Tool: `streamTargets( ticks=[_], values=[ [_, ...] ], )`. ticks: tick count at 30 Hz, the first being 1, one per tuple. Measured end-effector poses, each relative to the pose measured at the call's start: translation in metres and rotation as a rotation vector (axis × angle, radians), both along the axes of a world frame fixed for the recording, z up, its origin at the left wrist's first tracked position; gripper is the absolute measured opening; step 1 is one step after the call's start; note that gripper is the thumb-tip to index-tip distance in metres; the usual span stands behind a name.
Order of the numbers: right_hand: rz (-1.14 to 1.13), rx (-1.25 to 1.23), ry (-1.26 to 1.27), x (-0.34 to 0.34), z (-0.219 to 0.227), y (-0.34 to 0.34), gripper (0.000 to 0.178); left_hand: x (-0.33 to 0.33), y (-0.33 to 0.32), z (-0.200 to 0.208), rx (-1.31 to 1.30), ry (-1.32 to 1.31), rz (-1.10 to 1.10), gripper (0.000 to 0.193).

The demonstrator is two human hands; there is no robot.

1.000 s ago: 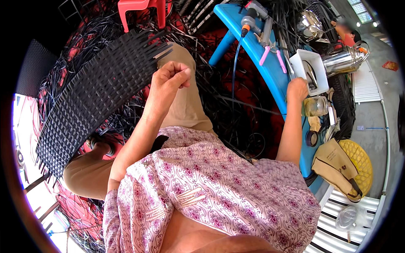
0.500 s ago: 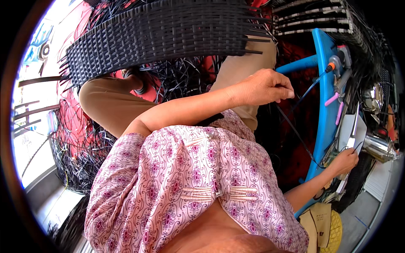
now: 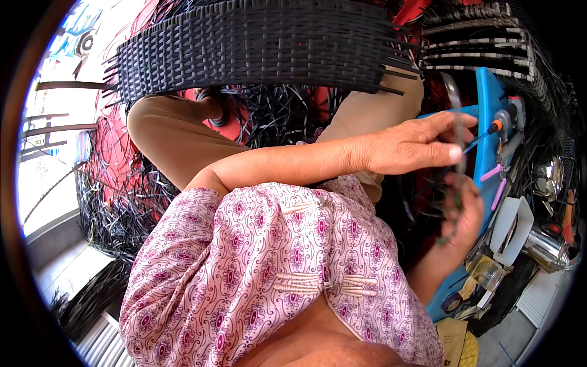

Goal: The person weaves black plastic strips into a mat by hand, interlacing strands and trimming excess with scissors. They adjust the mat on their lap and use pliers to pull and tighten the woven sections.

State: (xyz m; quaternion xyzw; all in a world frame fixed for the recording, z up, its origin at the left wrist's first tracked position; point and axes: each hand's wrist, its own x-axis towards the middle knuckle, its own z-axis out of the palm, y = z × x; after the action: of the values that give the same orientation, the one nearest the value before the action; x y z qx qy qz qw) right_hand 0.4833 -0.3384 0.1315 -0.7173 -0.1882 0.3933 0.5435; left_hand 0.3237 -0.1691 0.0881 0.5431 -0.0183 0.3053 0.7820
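Note:
My left hand [image 3: 416,145] reaches across to the right, its thumb and fingers apart, with nothing visibly gripped. Just below it, my right hand [image 3: 463,211] is closed around the dark handle of a long-bladed metal tool [image 3: 453,92]. Motion smears the tool, so its exact kind is unclear. The blade rises past my left fingertips. Thin dark strands show blurred near both hands. A panel of woven black strips [image 3: 251,52] lies across my legs at the top, loose strip ends jutting from both sides.
Beside my hands stands a blue plastic piece of furniture [image 3: 489,88], with an orange-collared tool [image 3: 494,126] and pink-handled tools [image 3: 491,173] along it. A white container [image 3: 511,229], a glass jar [image 3: 489,273] and shiny metal vessels [image 3: 546,248] sit at right. Loose black strips [image 3: 131,226] pile up at left.
My right hand has come up from the white container toward my left hand, bringing the bladed tool. My left hand has moved right and its fingers have opened. The whole view has shifted slightly.

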Motion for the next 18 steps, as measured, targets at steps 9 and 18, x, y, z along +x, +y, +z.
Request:
streamTargets(
  ticks=[9,18],
  values=[
    [0.491,0.133,-0.325,-0.067,-0.084,0.101,0.032,-0.067,0.059,0.020,-0.010,0.345,0.296,0.025],
    [0.618,0.206,-0.936,-0.092,-0.092,0.134,0.045,-0.097,0.050,-0.023,0.122,0.801,0.502,0.026]
  ],
)
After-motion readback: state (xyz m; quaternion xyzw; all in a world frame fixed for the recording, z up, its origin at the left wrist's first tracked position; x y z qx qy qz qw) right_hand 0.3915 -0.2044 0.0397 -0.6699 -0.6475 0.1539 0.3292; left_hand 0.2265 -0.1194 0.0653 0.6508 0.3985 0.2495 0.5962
